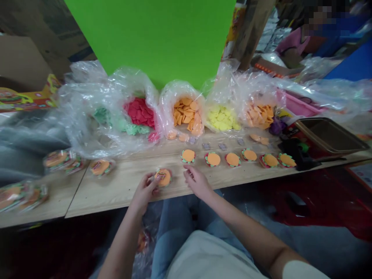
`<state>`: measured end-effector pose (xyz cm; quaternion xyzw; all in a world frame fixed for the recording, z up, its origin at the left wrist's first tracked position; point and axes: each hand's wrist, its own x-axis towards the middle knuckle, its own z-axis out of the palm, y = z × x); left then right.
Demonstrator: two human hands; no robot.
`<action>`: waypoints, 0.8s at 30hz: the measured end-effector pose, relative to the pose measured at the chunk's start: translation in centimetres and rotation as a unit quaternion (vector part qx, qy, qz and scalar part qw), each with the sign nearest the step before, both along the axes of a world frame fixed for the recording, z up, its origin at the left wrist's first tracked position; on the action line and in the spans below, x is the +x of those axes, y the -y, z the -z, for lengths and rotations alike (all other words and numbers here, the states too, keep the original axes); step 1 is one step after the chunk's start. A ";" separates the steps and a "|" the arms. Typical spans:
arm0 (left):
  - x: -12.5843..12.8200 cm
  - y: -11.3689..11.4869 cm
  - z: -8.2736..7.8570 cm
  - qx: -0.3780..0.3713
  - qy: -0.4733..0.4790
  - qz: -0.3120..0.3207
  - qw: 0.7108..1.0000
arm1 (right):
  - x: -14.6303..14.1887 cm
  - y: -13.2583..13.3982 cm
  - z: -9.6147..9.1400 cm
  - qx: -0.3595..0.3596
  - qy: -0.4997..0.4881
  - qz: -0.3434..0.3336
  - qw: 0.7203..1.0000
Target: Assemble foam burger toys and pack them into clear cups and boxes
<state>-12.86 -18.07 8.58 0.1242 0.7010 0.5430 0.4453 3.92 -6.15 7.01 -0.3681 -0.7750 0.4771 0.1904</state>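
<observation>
The left hand (147, 190) is pinching a round orange foam disc with a green frilled rim (163, 177) on the pale wooden worktop (116, 186), near its front edge. The right hand (198, 182) is resting just beside it, half-open and empty.

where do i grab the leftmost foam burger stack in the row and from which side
Pinch the leftmost foam burger stack at two opposite points of its rim, coming from above on the near side. It lies flat on the wooden table, a low round pile with free space around it, so the edge is likely the best hold. The right hand is nearest.
</observation>
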 end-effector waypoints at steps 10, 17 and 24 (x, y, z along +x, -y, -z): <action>6.6 3.5 -3.8 0.048 0.006 0.010 0.999 | 0.8 3.0 -1.6 -0.194 -0.092 -0.058 0.975; 8.2 5.1 -2.8 0.026 0.088 0.172 0.981 | 7.1 4.5 -1.4 -0.220 0.003 -0.134 0.966; 11.4 8.4 -1.4 -0.002 0.173 0.242 0.955 | 12.1 6.7 -0.2 -0.361 0.055 -0.238 0.900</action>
